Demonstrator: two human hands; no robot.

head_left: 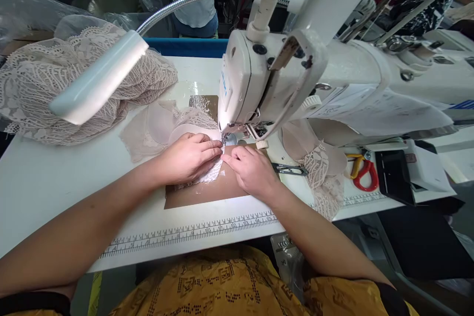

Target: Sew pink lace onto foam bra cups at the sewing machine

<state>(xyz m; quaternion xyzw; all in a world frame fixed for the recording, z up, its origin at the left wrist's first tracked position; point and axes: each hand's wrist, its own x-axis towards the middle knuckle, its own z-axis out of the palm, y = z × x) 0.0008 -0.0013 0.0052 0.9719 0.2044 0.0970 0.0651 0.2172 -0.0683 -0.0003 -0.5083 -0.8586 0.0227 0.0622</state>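
Note:
A beige lace bra piece with a smooth cup lies under the head of a white sewing machine, its lace reaching the needle. My left hand rests on the piece just left of the needle, fingers stretched out and lying over the lace. My right hand is at the needle's right front, its thumb and index finger closed on the lace edge. The part under my fingers is hidden. Beneath both hands is a brown plate on the white table.
A heap of beige lace sits at the left under a lamp. Right of the machine are black thread snips, another lace bra piece, red-handled scissors and a black phone-like object. A ruler strip lines the front edge.

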